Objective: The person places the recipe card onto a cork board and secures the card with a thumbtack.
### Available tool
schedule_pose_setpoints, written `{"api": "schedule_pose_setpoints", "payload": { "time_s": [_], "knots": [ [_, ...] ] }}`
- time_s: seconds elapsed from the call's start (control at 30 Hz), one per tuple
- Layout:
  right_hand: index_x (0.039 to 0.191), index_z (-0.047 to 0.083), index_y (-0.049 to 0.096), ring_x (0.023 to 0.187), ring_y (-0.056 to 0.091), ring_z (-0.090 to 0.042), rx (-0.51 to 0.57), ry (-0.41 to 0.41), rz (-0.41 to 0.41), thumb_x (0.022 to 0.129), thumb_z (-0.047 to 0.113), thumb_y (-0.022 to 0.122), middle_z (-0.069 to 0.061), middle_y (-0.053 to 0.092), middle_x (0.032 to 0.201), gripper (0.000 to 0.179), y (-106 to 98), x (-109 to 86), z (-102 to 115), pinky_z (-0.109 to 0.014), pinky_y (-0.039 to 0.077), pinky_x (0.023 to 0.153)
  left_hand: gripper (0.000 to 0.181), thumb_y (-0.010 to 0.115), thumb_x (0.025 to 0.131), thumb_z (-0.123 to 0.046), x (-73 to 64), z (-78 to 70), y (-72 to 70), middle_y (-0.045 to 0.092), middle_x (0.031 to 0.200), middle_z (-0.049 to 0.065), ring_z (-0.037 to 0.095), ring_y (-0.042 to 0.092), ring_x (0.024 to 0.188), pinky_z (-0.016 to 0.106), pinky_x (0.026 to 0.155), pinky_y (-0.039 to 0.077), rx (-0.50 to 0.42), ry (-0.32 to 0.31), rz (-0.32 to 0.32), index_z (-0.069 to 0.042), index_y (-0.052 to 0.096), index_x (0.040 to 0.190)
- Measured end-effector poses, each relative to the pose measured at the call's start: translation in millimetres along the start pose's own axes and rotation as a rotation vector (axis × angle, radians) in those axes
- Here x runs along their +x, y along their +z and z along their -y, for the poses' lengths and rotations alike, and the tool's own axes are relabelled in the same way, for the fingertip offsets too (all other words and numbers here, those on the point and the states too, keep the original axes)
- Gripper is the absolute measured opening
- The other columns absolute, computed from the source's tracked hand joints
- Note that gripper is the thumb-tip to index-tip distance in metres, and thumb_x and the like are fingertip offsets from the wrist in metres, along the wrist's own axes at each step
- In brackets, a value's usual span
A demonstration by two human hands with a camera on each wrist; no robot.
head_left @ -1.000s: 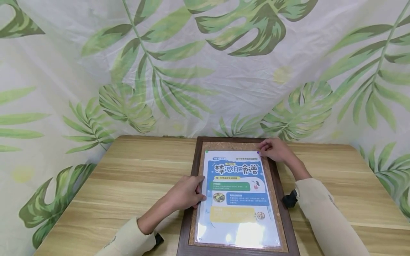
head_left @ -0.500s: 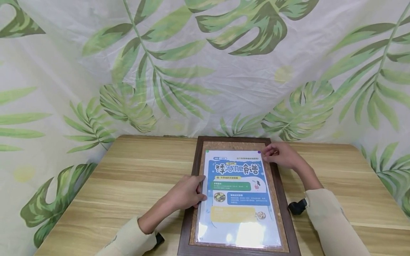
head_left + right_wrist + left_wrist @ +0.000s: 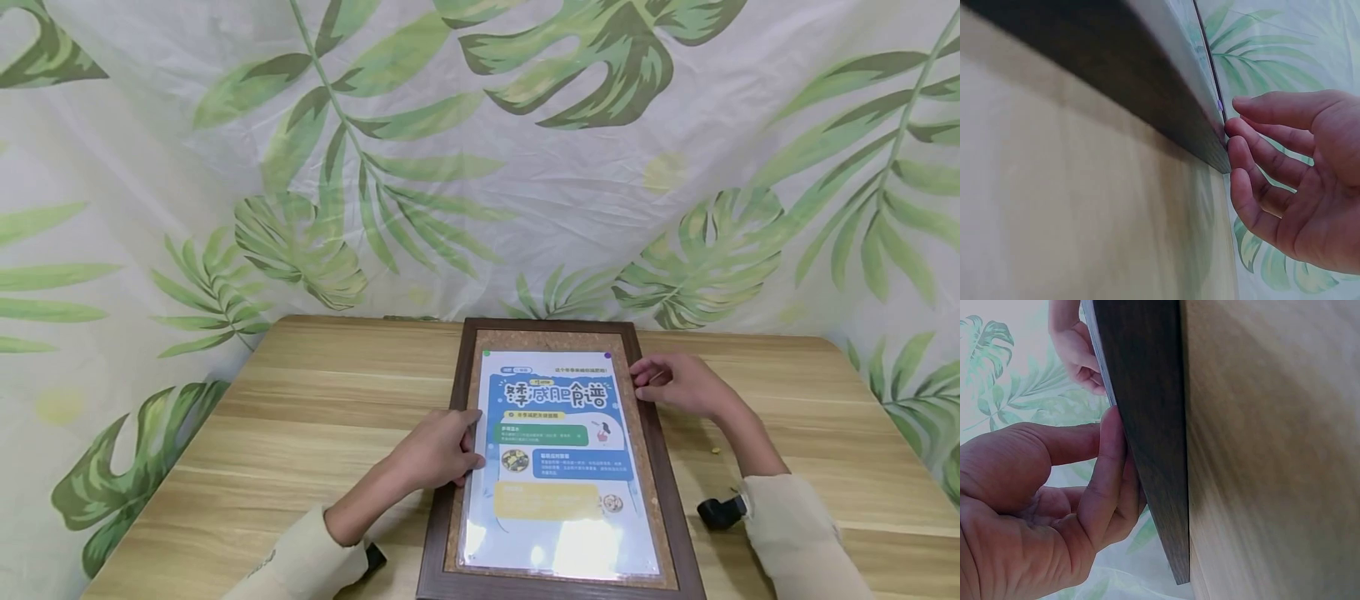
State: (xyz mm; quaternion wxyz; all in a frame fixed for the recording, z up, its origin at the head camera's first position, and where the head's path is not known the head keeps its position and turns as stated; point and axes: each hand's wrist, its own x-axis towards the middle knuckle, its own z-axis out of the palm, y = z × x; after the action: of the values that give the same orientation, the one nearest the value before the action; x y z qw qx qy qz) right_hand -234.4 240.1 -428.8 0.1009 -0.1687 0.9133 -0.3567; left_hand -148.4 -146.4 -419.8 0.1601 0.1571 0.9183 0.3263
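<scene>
A printed poster (image 3: 555,533) under a glossy clear cover lies on a cork board (image 3: 551,340) in a dark brown wooden frame (image 3: 678,533). A green pushpin (image 3: 486,354) marks its top left corner, and a purple pushpin (image 3: 607,355) its top right. My left hand (image 3: 438,450) rests at the left side, index fingertip and thumb touching the poster's edge. In the left wrist view, other fingers (image 3: 1107,481) lie against the frame's side. Beside the upper right of the frame, my right hand (image 3: 678,383) has loosely bent fingers and holds nothing; its fingertips are right at the frame's edge.
The frame lies on a wood-grain table (image 3: 322,375), its far end near the leaf-patterned cloth (image 3: 420,167) behind. A small yellow object (image 3: 716,450) is on the table right of the frame. Black devices sit at both wrists, the right one (image 3: 722,512) beside the frame.
My right hand has let go of the purple pushpin and moved right and toward me, off the poster's corner to the frame's edge. The small yellow object has come into view. The left hand stays put.
</scene>
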Motion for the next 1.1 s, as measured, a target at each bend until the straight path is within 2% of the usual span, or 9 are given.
{"api": "schedule_pose_setpoints", "payload": {
  "time_s": [0.27,0.57,0.87,1.1],
  "knots": [
    [0.126,-0.003,0.071,0.094,0.069,-0.019,-0.020,-0.029,-0.007,0.096,0.008,0.077,-0.009,0.076,0.104,0.032,-3,-18.4,-1,-0.030,0.056,0.080,0.069,0.080,0.094,0.001,0.4,-0.2,-0.2,0.061,0.074,0.004,0.012,0.063,0.051,0.022,0.047,0.040,0.003,0.006,-0.004,0.017,0.047,0.152],
    [0.124,-0.002,0.072,0.094,0.069,-0.017,-0.043,-0.055,0.003,0.094,0.003,0.076,-0.006,0.076,0.102,0.031,-8,-30.6,-8,-0.027,0.057,0.080,0.069,0.080,0.094,0.001,0.1,-1.0,-0.8,0.061,0.074,0.004,0.012,0.063,0.051,0.022,0.047,0.041,0.001,0.001,-0.005,0.017,0.046,0.152],
    [0.120,-0.003,0.072,0.093,0.068,-0.015,-0.037,-0.006,0.051,0.093,0.004,0.078,-0.004,0.075,0.101,0.028,-11,-47.7,-23,-0.024,0.057,0.076,0.069,0.080,0.093,0.001,-0.3,-0.8,-0.1,0.061,0.074,0.004,0.012,0.063,0.051,0.022,0.046,0.040,-0.001,0.007,-0.008,0.018,0.047,0.151],
    [0.119,-0.002,0.072,0.087,0.065,-0.008,-0.043,0.014,0.064,0.094,0.007,0.079,-0.002,0.074,0.099,0.027,-13,-59.7,-35,-0.023,0.055,0.073,0.068,0.080,0.093,0.001,-0.3,-0.2,0.7,0.061,0.074,0.004,0.012,0.063,0.051,0.022,0.046,0.040,-0.003,0.006,-0.003,0.017,0.047,0.151]
  ]
}}
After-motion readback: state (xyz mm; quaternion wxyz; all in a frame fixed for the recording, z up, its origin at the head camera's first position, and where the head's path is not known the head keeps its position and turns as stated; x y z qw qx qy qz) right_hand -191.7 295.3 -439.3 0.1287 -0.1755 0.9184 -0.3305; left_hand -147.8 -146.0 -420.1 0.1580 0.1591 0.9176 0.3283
